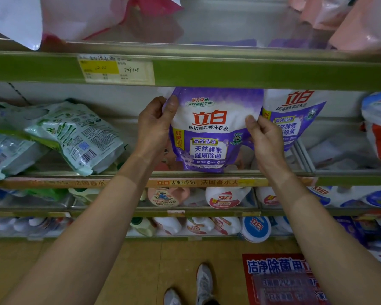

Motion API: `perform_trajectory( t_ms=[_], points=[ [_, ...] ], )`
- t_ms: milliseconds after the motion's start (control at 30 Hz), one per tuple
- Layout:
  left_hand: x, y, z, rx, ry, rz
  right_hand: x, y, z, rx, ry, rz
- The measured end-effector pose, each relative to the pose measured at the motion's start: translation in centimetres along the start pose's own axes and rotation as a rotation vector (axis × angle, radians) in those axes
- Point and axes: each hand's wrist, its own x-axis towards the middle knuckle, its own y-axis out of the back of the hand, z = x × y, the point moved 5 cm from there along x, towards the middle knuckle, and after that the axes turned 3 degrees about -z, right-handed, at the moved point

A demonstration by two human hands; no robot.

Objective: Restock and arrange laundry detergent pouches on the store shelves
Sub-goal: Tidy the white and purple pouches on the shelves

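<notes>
L hand (154, 125) & R hand (267, 139), fingers clamped on side edges of upright purple detergent pouch (209, 133) between them, long axis vert., base at shelf lip (119, 174).

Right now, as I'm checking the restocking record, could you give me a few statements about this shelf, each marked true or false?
1. The left hand and right hand both hold the purple pouch by its side edges. True.
2. The held pouch shows its back, barcode toward the camera. False: its printed front faces the camera.
3. A second purple pouch stands just to its right. True.
4. The green pouches on the left stand neatly upright. False: they lie tipped over, with their backs and a barcode showing.
5. Bottles fill the rows lower down. True.
</notes>
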Motion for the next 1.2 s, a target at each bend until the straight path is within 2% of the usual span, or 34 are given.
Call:
perform_trajectory(
  t_ms=[200,500,700,900,967,1133,1200],
  points=[
    [-0.6,0.6,-1.0,0.083,0.009,-0.062,-0.6,0.5,0.9,-0.091,-0.002,-0.028],
    [-3.5,3.2,-7.9,0.271,0.192,-0.223,-1.4,1.4,4.2,-0.146,-0.064,-0.062],
    [-3.0,2.7,-8.9,0.294,0.212,-0.182,-0.5,1.7,3.9,-0.237,-0.032,-0.030],
    [-3.5,2.6,-9.3,0.347,0.212,-0.208,-1.5,1.4,3.4,-0.226,-0.003,0.012],
    [-3.5,2.2,-9.5,0.391,0.215,-0.238,-2.2,1.5,4.4,-0.250,-0.045,-0.032],
    [-3.6,1.1,-9.5,0.477,0.209,-0.226,-4.4,0.3,7.8,-0.384,-0.193,-0.271],
    [-3.3,0.9,-10.0,0.492,0.224,-0.228,-4.5,-0.5,8.5,-0.440,-0.201,-0.281]
  ],
)
